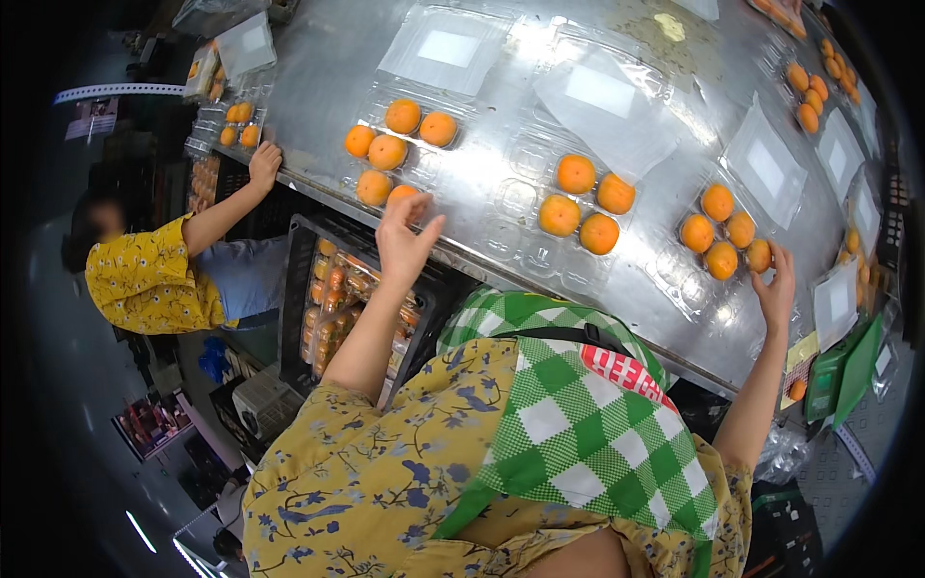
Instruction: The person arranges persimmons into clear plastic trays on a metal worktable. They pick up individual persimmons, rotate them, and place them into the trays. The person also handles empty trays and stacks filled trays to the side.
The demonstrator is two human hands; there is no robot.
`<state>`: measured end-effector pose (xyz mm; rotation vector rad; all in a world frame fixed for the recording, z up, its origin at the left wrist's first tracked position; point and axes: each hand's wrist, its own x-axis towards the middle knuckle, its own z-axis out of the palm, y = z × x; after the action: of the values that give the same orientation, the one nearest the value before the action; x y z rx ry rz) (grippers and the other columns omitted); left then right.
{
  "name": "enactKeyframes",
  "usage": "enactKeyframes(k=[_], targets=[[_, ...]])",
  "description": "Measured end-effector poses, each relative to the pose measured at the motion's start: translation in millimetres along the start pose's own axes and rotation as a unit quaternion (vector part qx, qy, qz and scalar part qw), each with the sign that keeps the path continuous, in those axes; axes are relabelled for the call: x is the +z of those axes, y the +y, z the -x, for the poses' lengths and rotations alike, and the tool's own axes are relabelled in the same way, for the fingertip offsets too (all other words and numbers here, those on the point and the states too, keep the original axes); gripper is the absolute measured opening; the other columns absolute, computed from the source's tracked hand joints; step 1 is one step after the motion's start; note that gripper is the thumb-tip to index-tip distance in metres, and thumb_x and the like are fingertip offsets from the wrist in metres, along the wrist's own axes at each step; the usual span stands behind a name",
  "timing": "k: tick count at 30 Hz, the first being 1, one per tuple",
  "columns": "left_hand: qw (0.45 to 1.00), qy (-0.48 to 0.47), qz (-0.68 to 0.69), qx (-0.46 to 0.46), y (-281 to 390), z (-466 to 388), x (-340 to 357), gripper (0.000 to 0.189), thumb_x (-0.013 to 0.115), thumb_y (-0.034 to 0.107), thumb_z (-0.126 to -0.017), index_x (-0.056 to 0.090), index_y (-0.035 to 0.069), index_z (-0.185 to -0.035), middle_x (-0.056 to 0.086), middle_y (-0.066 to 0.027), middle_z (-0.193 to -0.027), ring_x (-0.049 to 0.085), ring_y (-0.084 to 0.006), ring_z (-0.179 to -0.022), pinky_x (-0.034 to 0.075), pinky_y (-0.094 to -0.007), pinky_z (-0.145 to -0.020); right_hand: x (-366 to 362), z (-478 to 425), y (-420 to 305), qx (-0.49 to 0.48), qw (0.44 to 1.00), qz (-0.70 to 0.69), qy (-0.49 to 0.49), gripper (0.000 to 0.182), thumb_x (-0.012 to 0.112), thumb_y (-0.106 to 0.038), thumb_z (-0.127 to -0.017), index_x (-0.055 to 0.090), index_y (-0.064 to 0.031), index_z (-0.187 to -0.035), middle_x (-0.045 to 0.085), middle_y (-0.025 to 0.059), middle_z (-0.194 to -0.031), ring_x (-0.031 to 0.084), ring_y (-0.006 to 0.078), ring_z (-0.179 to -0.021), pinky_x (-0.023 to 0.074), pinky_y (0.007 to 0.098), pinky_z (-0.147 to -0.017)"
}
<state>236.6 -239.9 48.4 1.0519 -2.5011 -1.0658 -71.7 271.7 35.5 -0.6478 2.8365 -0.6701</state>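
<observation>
My left hand (406,242) is at the table's near edge, beside a left clear plastic clamshell tray (425,165). Its thumb and index finger are apart with nothing between them. An orange fruit (402,193), apparently a persimmon, sits just behind those fingers and is partly hidden; contact is unclear. Several similar fruits (387,152) lie in that tray. My right hand (776,285) pinches a fruit (758,256) at the right side of another clear tray (676,278), which holds several more fruits (719,202). Between my hands, a middle tray (517,195) holds several fruits (559,215).
The trays rest on a metal table (318,108). White liners with labels (600,101) lie on the lids. A black crate (293,289) of packed fruit stands below the left edge. A co-worker (155,278) stands at left, a hand on the table. Green equipment (831,379) is at right.
</observation>
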Motion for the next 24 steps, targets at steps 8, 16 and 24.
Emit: enactKeyframes(k=[8,16,24], targets=[[0.944,0.074,-0.300,0.113,-32.6,-13.2,-16.0,0.068,0.085,0.021,-0.063,0.056,0.008,-0.123,0.060,-0.0094,-0.114,0.050,-0.0310,-0.113,0.039,-0.0433,-0.095,1.6,13.6,-29.8,0.032,0.997,-0.005,0.076,0.063,0.074,-0.004,-0.073,0.052,-0.0108,-0.132,0.056,0.0069,-0.122,0.059,0.0205,-0.096,0.0473,0.0344,-0.079],[0.938,0.044,-0.297,0.175,-36.8,-24.5,-9.2,0.056,0.081,0.024,-0.071,0.058,0.004,-0.118,0.062,-0.0178,-0.108,0.057,-0.0371,-0.102,0.046,-0.0435,-0.088,-0.4,19.4,-64.5,-0.022,0.986,-0.065,0.152,0.053,0.074,-0.002,-0.073,0.057,-0.0059,-0.123,0.060,0.0108,-0.113,0.060,0.0222,-0.092,0.0500,0.0342,-0.080],[0.954,0.051,-0.291,0.048,-27.3,-28.4,4.5,0.056,0.075,0.024,-0.077,0.053,0.009,-0.125,0.059,-0.0155,-0.116,0.058,-0.0350,-0.105,0.048,-0.0424,-0.087,-10.7,40.1,-79.8,0.013,0.976,-0.107,0.188,0.049,0.073,-0.003,-0.073,0.058,-0.0068,-0.120,0.061,0.0083,-0.107,0.060,0.0184,-0.083,0.0499,0.0319,-0.075]])
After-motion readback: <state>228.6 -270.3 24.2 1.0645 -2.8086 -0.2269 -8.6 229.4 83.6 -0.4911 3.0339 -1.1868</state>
